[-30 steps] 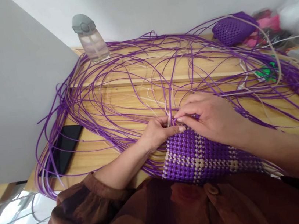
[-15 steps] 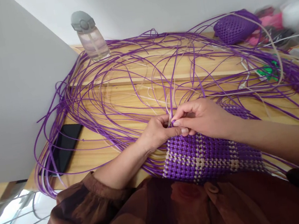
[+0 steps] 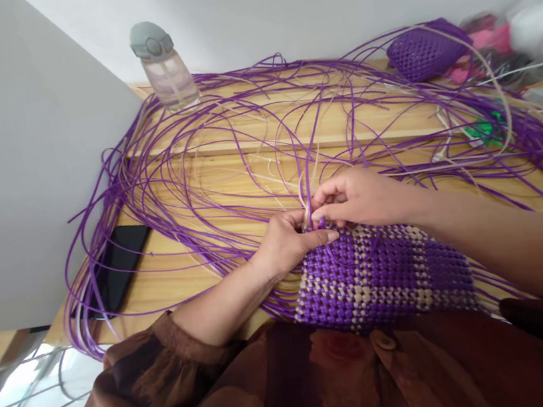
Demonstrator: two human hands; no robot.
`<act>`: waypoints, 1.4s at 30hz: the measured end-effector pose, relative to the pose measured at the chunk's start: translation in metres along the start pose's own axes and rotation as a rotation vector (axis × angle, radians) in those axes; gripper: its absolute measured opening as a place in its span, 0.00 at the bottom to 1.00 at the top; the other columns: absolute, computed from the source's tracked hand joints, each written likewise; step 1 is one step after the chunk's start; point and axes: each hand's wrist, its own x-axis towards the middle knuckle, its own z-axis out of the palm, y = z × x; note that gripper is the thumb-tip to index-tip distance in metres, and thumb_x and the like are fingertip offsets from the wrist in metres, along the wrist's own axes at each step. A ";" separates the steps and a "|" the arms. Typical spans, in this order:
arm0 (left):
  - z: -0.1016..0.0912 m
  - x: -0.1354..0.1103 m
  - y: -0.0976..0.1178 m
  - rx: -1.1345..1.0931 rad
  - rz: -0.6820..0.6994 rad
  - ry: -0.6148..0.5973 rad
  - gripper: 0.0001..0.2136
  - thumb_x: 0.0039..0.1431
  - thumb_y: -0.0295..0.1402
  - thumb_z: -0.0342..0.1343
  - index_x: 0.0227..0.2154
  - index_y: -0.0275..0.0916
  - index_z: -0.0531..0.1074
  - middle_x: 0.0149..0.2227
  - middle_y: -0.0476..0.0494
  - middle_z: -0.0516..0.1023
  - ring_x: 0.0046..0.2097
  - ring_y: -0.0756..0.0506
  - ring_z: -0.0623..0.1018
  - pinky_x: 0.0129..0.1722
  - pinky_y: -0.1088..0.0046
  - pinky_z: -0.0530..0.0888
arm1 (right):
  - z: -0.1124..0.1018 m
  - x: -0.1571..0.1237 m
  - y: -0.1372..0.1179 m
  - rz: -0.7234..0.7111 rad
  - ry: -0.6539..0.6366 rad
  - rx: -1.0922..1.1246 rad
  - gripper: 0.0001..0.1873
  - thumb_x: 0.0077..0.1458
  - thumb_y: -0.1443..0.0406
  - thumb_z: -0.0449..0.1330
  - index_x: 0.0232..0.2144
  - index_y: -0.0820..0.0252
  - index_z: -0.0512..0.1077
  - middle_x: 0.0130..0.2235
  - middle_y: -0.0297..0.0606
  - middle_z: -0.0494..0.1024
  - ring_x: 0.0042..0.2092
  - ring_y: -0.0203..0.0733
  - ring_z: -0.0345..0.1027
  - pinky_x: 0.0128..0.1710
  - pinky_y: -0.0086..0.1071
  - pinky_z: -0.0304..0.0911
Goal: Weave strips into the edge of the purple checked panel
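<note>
Lower centre of the frame, the purple-and-cream woven plastic-strip panel (image 3: 383, 275) lies on the wooden table (image 3: 181, 280), with many rows apparently finished. Long loose purple plastic strands (image 3: 222, 143) fan out unwoven above. The left hand (image 3: 284, 242) clamps the panel's top edge, thumb flat. The right hand (image 3: 356, 199) pinches 1 strand, fingers narrow.

Both hands meet at the top left corner of a purple-and-cream woven panel (image 3: 387, 275) lying at the near edge of the counter (image 3: 182, 287). The left grip (image 3: 287, 242) clamps that corner, thumb flat on the weave. Touching it at its 2 o'clock, the right grip (image 3: 352, 199) pinches a strand (image 3: 308, 199) rising from the edge. Loose purple cords (image 3: 187, 175) loop all over the wood. A water bottle (image 3: 164, 67) stands at 11 o'clock, a dark phone (image 3: 118, 262) lies at 9, and a small purple pouch (image 3: 424, 50) sits at 1.
</note>
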 end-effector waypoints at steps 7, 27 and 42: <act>-0.002 0.001 0.000 -0.016 -0.047 -0.010 0.17 0.41 0.37 0.72 0.34 0.33 0.79 0.30 0.47 0.79 0.30 0.51 0.74 0.35 0.74 0.69 | -0.001 0.002 0.000 0.066 0.114 -0.001 0.05 0.49 0.63 0.62 0.27 0.61 0.75 0.21 0.31 0.74 0.22 0.31 0.64 0.23 0.26 0.55; -0.001 0.005 -0.009 -0.072 0.092 -0.017 0.17 0.43 0.33 0.71 0.38 0.36 0.80 0.30 0.50 0.78 0.33 0.51 0.74 0.41 0.72 0.69 | -0.012 0.025 -0.023 -0.217 0.008 -0.348 0.11 0.54 0.58 0.61 0.28 0.57 0.79 0.28 0.34 0.78 0.30 0.36 0.67 0.28 0.30 0.55; 0.004 0.004 -0.006 -0.277 -0.050 0.003 0.16 0.39 0.29 0.73 0.30 0.34 0.73 0.26 0.53 0.75 0.28 0.55 0.72 0.35 0.76 0.68 | -0.019 0.001 0.003 0.227 -0.015 -0.367 0.18 0.49 0.49 0.63 0.21 0.56 0.72 0.18 0.31 0.70 0.18 0.32 0.56 0.17 0.30 0.44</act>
